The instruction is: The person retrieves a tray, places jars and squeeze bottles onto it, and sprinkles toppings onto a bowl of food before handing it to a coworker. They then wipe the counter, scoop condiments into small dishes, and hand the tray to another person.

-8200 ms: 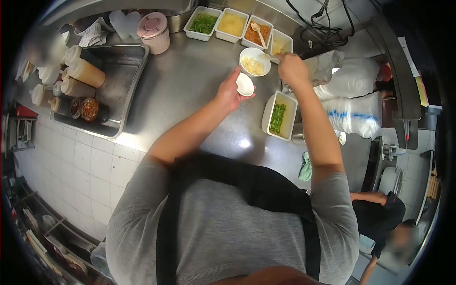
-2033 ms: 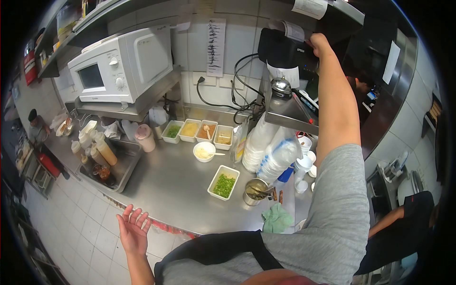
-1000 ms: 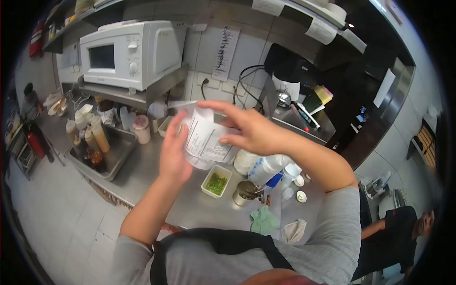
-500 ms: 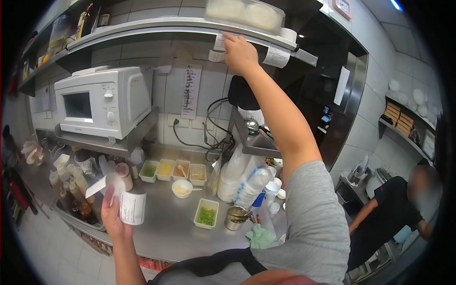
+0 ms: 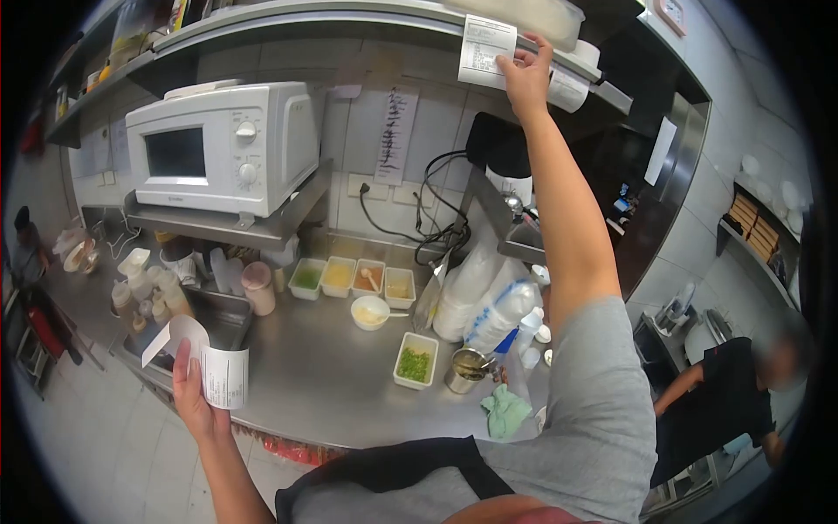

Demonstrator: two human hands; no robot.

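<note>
My left hand [image 5: 196, 397], low on the left, grips printed receipts [image 5: 226, 377]; the paper curls away on both sides of the fingers. High up at the shelf, my right hand [image 5: 528, 83] pinches another printed receipt [image 5: 485, 51] by its right edge. That slip overlaps the front of the metal shelf rail [image 5: 349, 26]. Just right of my right hand, a further receipt [image 5: 569, 91] hangs from the rail. A white microwave [image 5: 218, 157] stands on a bracket between the two hands.
On the steel counter [image 5: 305, 375] are small tubs of toppings [image 5: 339, 277], a tub of chopped greens [image 5: 415, 359], a metal pot [image 5: 465, 371], a green cloth [image 5: 505, 411] and wrapped cups [image 5: 502, 314]. Squeeze bottles [image 5: 148, 293] crowd the left. A co-worker [image 5: 711, 410] stands at right.
My right hand has brought a receipt forward from the rail, where two slips hung beneath it. My left hand still grips its receipts. The whole view has shifted slightly left.
</note>
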